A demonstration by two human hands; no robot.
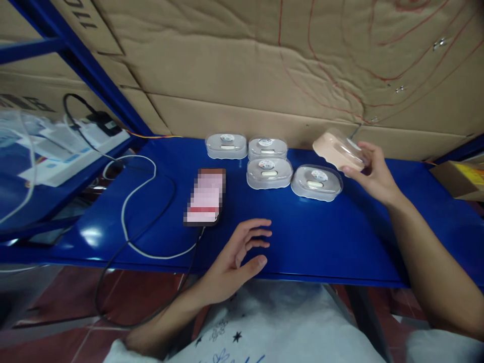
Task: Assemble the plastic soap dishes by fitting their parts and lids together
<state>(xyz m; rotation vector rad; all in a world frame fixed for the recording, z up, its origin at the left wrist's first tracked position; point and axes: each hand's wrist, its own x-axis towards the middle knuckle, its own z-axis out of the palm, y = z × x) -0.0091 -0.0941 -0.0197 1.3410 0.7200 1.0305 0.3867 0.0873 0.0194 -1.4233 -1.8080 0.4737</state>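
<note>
My right hand (372, 171) is closed on the right end of a beige oval case with a clear lid (338, 149), holding it tilted above the blue table. Below and left of it, a grey case with a clear lid and round sticker (316, 182) sits on the table. Beside that one is another grey case (269, 174), with a third grey case (267, 148) right behind it. Farther left along the back stands one more grey case (226, 145). My left hand (244, 252) hovers near the table's front edge, fingers apart, holding nothing.
A phone (204, 196) with a blurred screen lies on the blue table (321, 242), plugged into a cable (124, 222). A white power strip (75, 156) with chargers is at left. Cardboard (227, 65) walls the back, and an open carton (459, 179) stands at far right.
</note>
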